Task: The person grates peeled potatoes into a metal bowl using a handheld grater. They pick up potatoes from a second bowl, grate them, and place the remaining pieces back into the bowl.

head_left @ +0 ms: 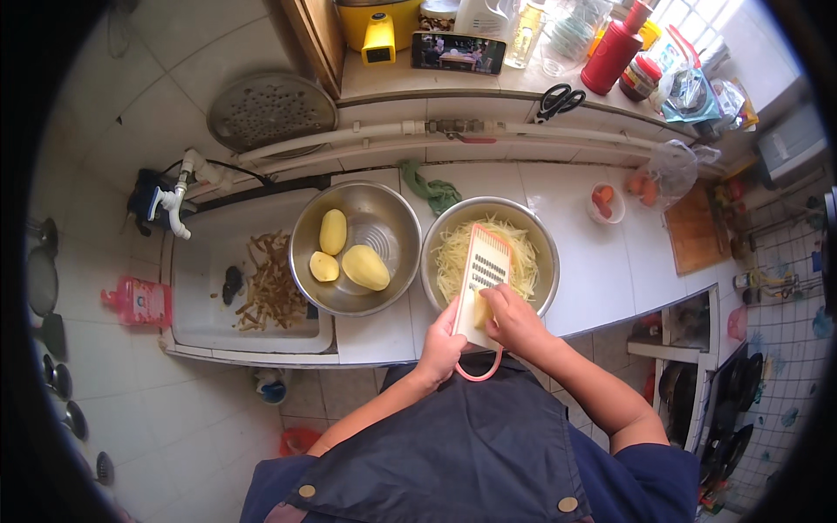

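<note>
A white grater [488, 261] with a pink edge and a looped handle leans over the steel bowl [553, 253] in front of me. My left hand [442, 346] is closed round its lower left side, near the handle. My right hand [516, 322] presses a piece of peeled potato [481, 307] against the grater's face, below the rows of blades; the fingers partly cover it. Pale potato shreds [452, 261] fill much of the bowl under the grater. To the left, a second steel bowl [399, 218] holds three whole peeled potatoes [366, 268].
The white sink [196, 305] at left holds brown peelings [266, 288], below a tap [179, 205]. A green cloth [432, 187] lies behind the bowls. At right are a small cup [603, 205] and a cutting board [695, 231]. Black scissors [558, 102] and a phone [458, 52] are on the ledge.
</note>
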Motion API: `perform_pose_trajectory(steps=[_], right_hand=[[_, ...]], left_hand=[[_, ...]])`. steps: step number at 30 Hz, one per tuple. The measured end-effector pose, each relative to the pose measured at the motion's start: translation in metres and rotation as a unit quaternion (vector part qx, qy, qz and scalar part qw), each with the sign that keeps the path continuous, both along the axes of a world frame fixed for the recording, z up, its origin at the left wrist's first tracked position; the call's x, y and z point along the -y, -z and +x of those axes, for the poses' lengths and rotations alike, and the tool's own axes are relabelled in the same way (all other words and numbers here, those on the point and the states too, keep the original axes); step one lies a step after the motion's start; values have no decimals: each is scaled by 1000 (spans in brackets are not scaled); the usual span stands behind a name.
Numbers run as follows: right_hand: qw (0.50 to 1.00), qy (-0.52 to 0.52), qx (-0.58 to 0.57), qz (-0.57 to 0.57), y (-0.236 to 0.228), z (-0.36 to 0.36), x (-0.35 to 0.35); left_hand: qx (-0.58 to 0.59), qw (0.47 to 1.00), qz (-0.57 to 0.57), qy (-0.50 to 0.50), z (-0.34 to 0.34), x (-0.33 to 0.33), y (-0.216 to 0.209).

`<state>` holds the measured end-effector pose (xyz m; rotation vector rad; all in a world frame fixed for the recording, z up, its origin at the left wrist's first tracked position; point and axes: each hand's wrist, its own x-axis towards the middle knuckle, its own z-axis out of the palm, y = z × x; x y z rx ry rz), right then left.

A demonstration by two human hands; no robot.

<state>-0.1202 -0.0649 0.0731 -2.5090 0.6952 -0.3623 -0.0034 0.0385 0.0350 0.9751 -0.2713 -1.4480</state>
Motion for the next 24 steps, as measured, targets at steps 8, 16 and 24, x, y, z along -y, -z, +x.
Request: perform_pose_trajectory(steps=[8,16,24], right_hand=[[999,-5,39,-25,-8,-4,-8],[997,45,66,-13,2,0,15],[998,27,50,20,18,22,52]], left_hand=[[97,993,-62,-17,-1,-1,-7],[134,989,-67,12,-1,-3,-12],[150,986,-73,2,2,-5,-7]])
